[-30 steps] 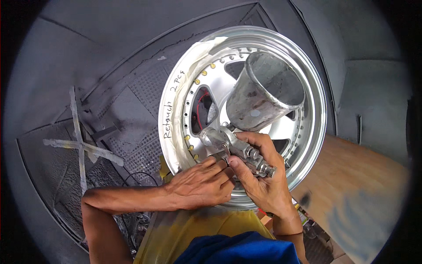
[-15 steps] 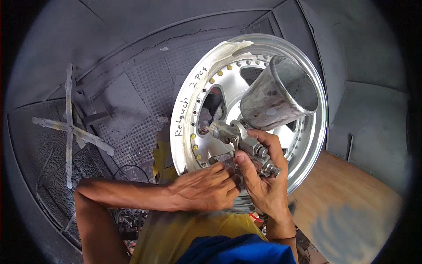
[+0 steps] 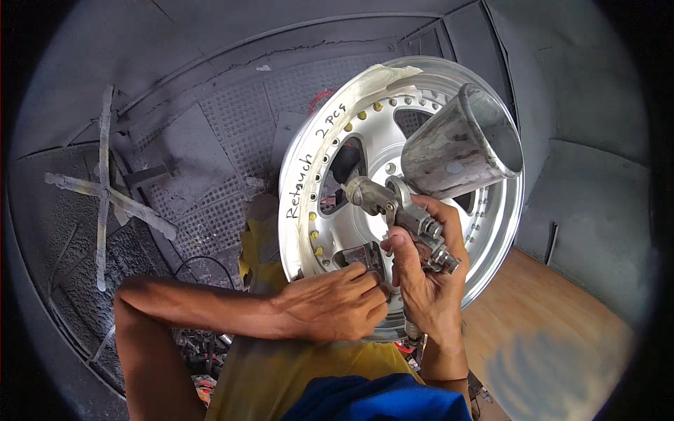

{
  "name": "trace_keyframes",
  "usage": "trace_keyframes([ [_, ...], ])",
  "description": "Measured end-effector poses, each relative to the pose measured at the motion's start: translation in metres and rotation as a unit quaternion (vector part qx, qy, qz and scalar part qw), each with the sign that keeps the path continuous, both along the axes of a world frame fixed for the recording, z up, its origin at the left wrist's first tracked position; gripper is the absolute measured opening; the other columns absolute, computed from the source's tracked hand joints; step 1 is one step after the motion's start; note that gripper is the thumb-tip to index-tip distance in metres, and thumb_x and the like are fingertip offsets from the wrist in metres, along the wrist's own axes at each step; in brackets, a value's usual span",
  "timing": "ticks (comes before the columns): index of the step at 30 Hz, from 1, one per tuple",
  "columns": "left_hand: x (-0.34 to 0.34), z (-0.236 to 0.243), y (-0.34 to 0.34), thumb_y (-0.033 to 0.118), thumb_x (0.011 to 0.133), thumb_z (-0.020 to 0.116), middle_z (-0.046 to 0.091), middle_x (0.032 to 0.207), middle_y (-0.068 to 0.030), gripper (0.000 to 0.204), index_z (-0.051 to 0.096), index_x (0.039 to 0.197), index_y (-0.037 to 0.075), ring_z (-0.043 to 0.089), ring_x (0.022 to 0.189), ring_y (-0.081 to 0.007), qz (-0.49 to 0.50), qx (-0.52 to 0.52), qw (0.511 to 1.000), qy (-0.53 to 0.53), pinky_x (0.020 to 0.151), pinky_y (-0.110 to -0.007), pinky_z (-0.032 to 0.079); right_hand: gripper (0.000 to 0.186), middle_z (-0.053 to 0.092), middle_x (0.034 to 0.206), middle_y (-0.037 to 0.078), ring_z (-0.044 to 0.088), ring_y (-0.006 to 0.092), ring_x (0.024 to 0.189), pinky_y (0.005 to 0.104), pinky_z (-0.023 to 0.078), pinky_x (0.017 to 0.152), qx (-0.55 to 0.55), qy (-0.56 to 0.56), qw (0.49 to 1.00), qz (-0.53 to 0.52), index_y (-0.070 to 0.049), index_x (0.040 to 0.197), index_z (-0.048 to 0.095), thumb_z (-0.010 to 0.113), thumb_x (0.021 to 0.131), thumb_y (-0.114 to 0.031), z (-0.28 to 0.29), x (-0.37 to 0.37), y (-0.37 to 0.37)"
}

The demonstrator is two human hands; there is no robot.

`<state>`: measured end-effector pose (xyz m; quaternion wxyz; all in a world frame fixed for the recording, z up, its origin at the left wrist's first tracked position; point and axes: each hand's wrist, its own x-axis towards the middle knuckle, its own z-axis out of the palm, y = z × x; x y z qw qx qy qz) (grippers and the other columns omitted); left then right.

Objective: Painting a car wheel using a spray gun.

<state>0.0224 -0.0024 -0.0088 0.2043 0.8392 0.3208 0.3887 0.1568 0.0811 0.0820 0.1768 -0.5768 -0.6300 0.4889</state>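
Observation:
My right hand is closed round a metal spray gun, upper right of centre, whose large stained silver cup tilts toward the right over a silver multi-piece wheel. Masking tape with handwriting runs along the wheel's left rim, and yellow plugs sit on several bolt positions. My left hand lies at the lower left of the wheel, just left of my right hand, fingers curled; what they hold is hidden.
Grey paint-coated walls and perforated flooring surround the wheel. A taped cross-shaped stand is at left, near a black hose. A wooden board lies at lower right, yellow sheeting below the wheel.
The spray gun in my right hand has shifted right and slightly up, away from my left hand, which stays low. The wheel appears further right in the view.

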Motion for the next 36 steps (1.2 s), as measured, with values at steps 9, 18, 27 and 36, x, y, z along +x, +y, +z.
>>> trace_keyframes([
  [9,0.001,0.003,0.000,0.021,0.081,0.070,0.055,0.078,-0.0042,0.019,0.061,0.077,0.006,0.058,0.079,-0.0188,-0.013,-0.007,1.000,-0.025,0.071,-0.034,0.046,0.037,0.067,0.082,0.001,0.052,0.0024,0.062,0.0203,0.040,0.054,0.047,-0.024,0.997,0.060,-0.002,0.133,0.056,0.071,0.104,-0.018,-0.020,-0.001,0.005],
  [18,0.004,0.000,-0.001,0.019,0.082,0.065,0.055,0.076,-0.0038,0.015,0.061,0.077,0.006,0.059,0.077,-0.0174,-0.011,0.002,0.999,-0.044,0.069,-0.033,0.045,0.037,0.069,0.093,0.011,0.062,0.0140,0.079,0.0296,0.052,0.073,0.018,-0.014,0.999,0.038,0.000,0.129,0.059,0.075,0.099,-0.015,-0.013,-0.003,0.003],
  [27,0.001,0.005,-0.001,0.021,0.082,0.068,0.054,0.078,-0.0046,0.018,0.061,0.079,0.005,0.057,0.079,-0.0192,-0.021,-0.016,0.999,-0.034,0.071,-0.034,0.046,0.037,0.069,0.094,0.010,0.062,0.0122,0.080,0.0284,0.052,0.073,-0.005,-0.020,1.000,0.019,0.001,0.130,0.057,0.073,0.101,-0.015,-0.007,-0.004,0.004],
  [36,0.002,0.004,-0.002,0.022,0.083,0.071,0.051,0.080,-0.0046,0.022,0.059,0.078,0.005,0.054,0.080,-0.0200,-0.022,-0.016,0.999,-0.021,0.073,-0.035,0.047,0.037,0.069,0.077,0.003,0.050,0.0037,0.055,0.0202,0.037,0.048,0.037,0.009,0.999,-0.008,-0.003,0.132,0.056,0.070,0.104,-0.023,-0.008,-0.005,0.004],
])
